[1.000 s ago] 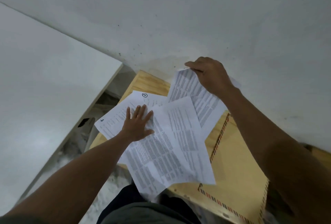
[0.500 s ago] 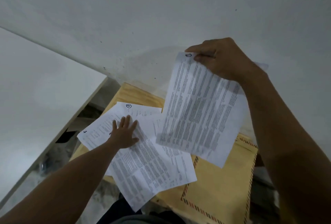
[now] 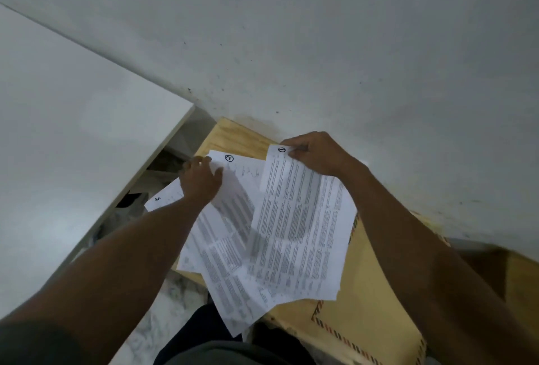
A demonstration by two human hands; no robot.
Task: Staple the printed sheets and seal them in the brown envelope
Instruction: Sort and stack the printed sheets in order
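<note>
Several printed sheets lie fanned out on a small wooden table. My right hand pinches the top corner of the sheet marked 1, which hangs over the pile. My left hand grips the top left corner of the sheet marked 2, fingers curled at its edge. A brown envelope with a striped border lies under the sheets at the right, partly covered by them and by my right arm. No stapler is in view.
A white wall rises right behind the table. A white panel stands at the left, with a dark gap and clutter between it and the table. Marbled floor and my lap show below.
My right hand has lowered sheet 1 from mid-air down over the pile. My left hand has slid from resting flat on the sheets up to the corner of sheet 2.
</note>
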